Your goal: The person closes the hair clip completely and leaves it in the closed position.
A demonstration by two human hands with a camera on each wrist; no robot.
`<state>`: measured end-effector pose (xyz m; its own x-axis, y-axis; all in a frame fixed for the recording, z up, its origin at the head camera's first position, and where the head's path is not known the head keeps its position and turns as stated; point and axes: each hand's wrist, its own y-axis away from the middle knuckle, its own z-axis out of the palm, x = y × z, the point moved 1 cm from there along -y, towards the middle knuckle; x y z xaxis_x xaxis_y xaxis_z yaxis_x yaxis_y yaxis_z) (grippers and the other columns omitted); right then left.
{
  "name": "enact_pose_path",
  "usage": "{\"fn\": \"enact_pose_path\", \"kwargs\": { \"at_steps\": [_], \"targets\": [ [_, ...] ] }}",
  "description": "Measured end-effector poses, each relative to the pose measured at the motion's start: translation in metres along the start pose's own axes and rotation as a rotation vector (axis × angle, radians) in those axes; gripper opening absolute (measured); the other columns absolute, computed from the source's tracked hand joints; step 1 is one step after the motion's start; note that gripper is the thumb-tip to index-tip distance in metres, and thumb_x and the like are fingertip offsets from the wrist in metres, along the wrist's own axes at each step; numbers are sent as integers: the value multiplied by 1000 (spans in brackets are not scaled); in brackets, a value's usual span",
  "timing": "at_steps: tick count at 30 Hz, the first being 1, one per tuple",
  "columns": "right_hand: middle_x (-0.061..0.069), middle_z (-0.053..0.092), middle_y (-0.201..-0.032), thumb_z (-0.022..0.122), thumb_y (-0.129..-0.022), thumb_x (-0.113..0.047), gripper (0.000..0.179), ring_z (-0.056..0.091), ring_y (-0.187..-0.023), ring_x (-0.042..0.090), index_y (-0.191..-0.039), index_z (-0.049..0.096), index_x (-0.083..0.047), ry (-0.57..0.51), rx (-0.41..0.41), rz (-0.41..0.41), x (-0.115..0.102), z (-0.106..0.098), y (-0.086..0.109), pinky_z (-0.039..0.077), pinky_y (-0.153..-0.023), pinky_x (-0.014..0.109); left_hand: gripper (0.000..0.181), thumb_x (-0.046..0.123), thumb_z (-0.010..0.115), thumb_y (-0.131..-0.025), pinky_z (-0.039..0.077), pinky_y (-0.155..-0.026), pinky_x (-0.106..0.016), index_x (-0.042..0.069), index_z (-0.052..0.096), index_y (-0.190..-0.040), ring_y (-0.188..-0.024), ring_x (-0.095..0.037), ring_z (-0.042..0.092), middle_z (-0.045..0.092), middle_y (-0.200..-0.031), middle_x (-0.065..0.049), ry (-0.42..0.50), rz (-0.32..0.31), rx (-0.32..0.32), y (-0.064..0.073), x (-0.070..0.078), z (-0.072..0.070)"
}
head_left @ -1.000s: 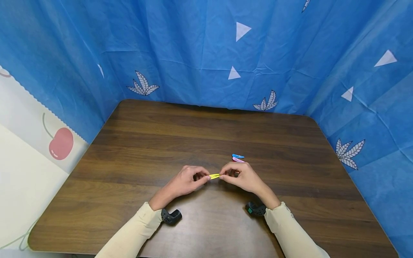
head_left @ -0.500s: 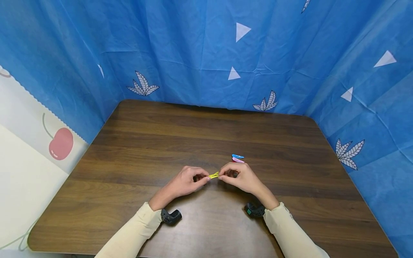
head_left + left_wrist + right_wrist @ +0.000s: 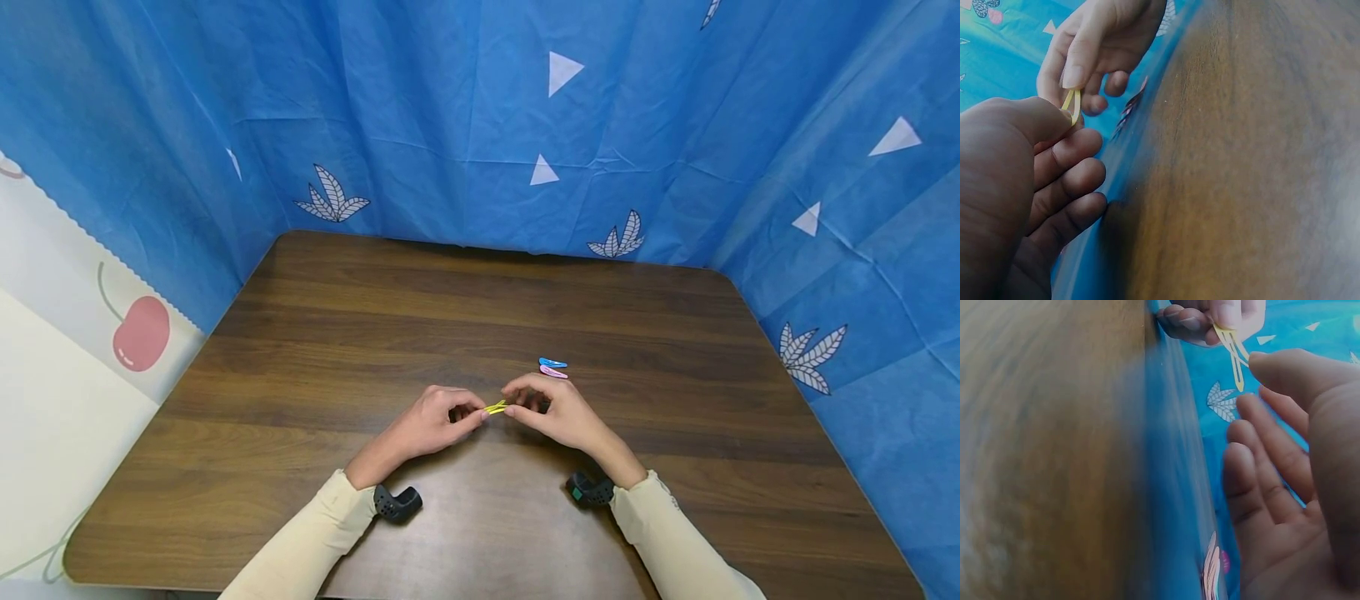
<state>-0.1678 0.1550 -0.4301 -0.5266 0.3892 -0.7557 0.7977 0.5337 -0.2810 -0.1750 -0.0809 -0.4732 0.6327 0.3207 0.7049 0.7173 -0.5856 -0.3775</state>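
A yellow snap hair clip (image 3: pixel 496 407) is held above the table between both hands, its two prongs splayed apart. My left hand (image 3: pixel 441 419) pinches one end of it between thumb and index finger. At the other end, my right hand (image 3: pixel 564 412) has its thumb tip at the clip, while its other fingers stand away from the thumb, relaxed. The right wrist view shows the hair clip (image 3: pixel 1232 356) sprung open, one prong beside the right thumb. Just beyond the right hand, a blue hair clip (image 3: pixel 553 363) and a pink hair clip (image 3: pixel 553 372) lie side by side.
The brown wooden table (image 3: pixel 360 333) extends around both hands. Blue patterned curtain (image 3: pixel 465 125) hangs along its back and right side. A pale panel with a cherry print (image 3: pixel 142 333) stands at the left. Each wrist carries a black camera mount (image 3: pixel 399 505).
The yellow hair clip has gone from nearly flat to splayed open. My right fingers have parted from their pinch on its end. The left hand keeps its place.
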Motion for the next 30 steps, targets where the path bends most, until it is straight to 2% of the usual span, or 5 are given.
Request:
{"fn": "enact_pose_path", "kwargs": {
  "at_steps": [3, 8, 22, 30],
  "targets": [
    [8, 75, -98, 78, -91, -4, 22, 63, -72, 17, -113, 75, -2, 12, -26, 7, 11, 3, 1, 54, -64, 29, 8, 13, 71, -98, 49, -62, -19, 8, 77, -96, -68, 2, 55, 68, -78, 7, -9, 0, -3, 0, 0, 0],
    [-5, 73, -92, 78, -94, -16, 14, 62, -73, 9, -107, 78, -17, 25, -53, -12, 35, 6, 2, 53, -66, 25, 8, 13, 71, -98, 50, -62, -19, 8, 77, -97, -69, 2, 56, 69, -79, 6, -7, 8, -4, -1, 0, -1],
    [-9, 71, -87, 80, -93, -20, 8, 61, -71, 7, -100, 80, -22, 17, -93, 48, 36, 8, 3, 53, -65, 24, 9, 13, 71, -98, 50, -63, -19, 9, 78, -102, -70, 1, 57, 73, -84, 4, -9, 10, -11, -1, 0, -1],
    [-10, 70, -83, 79, -92, -12, 11, 60, -70, 7, -95, 79, -23, 9, -57, 51, 34, 10, 3, 53, -64, 24, 8, 15, 74, -97, 52, -63, -19, 11, 79, -101, -71, 3, 59, 73, -82, 8, 4, 29, -26, 0, 0, 0]
  ]
}}
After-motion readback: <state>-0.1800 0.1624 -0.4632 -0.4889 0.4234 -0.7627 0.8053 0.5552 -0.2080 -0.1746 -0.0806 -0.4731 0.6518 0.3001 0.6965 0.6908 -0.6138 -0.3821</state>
